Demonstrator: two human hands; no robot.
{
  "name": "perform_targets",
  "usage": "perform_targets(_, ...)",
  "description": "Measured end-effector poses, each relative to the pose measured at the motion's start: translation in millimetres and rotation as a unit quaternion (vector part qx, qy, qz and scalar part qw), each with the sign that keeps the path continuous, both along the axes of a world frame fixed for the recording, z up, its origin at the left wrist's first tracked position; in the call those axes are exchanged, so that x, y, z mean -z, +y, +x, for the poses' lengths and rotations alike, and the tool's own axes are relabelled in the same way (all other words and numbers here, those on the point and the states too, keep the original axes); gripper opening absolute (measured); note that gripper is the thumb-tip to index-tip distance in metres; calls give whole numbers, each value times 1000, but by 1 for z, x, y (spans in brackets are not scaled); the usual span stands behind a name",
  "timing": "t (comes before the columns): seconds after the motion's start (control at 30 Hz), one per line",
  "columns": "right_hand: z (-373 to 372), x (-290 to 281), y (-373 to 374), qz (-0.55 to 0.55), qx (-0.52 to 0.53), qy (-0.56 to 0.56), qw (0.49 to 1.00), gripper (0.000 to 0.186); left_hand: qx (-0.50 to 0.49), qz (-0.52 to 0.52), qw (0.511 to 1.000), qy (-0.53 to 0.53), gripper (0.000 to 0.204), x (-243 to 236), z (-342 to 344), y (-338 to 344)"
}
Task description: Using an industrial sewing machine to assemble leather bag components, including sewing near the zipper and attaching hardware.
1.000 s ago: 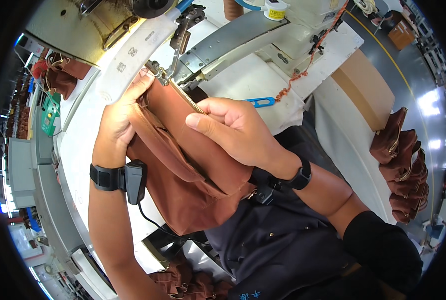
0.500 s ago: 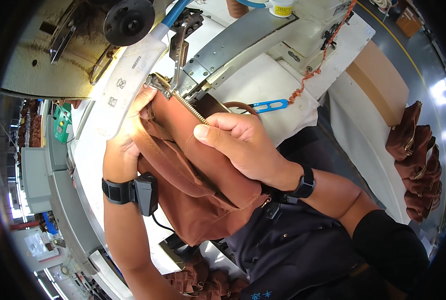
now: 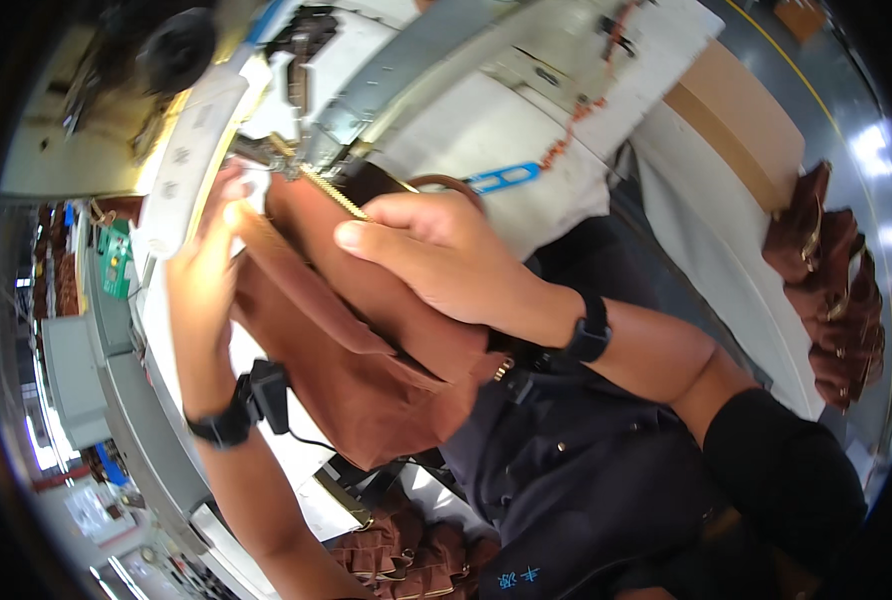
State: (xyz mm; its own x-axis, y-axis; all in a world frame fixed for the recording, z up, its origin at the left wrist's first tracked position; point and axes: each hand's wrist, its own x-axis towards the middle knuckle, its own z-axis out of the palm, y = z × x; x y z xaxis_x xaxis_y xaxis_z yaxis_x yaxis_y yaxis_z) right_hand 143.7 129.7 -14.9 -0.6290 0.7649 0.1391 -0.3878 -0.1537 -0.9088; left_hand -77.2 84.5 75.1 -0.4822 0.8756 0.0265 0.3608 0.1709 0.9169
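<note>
A brown bag [image 3: 356, 420] lies across my lap and the sewing machine bed, its top zipper [image 3: 329, 190] running under the presser foot [image 3: 291, 160]. My right hand [image 3: 446, 260] grips the zipper edge just below the foot, thumb on the brown material and fingers curled over the teeth. My left hand [image 3: 206, 250] is blurred by motion at the bag's left side, beside the pale machine guard [image 3: 181, 165], with fingers around the upper end of a padded strap [image 3: 301, 300]; part of it is hidden.
A blue tool [image 3: 503, 178] on an orange cord lies right of the foot. A cardboard panel [image 3: 726, 140] and stacked brown bags [image 3: 821, 300] stand at the right. More bags [image 3: 416, 550] sit below. A green control box [image 3: 114, 258] is at far left.
The view has shifted. My left hand has lowered its wrist and moved its fingers up onto the strap's end. My right hand keeps its grip beside the zipper.
</note>
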Motion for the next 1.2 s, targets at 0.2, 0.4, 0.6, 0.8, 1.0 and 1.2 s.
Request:
perform_targets(0.2, 39, 8, 1, 49, 0, -62, 997, 32, 62, 166, 832, 525, 21, -32, 85, -81)
perform_targets(0.4, 96, -11, -18, -42, -82, -51, 994, 34, 178, 6, 699, 692, 39, -29, 134, -92)
perform_targets(0.6, 109, -12, -20, 82, -106, -73, 988, 28, 97, 6, 691, 717, 46, -22, 142, -109)
perform_targets(0.8, 110, -24, -14, 149, -105, -139, 973, 24, 95, -24, 702, 706, 52, -21, 151, -115)
perform_targets(1.0, 102, -34, -7, 70, -133, -194, 969, 30, 64, 22, 761, 646, 61, 5, 162, -106)
perform_targets(1.2, 94, -26, -13, -52, -148, -122, 980, 30, -31, 184, 818, 545, 32, 39, 183, -101)
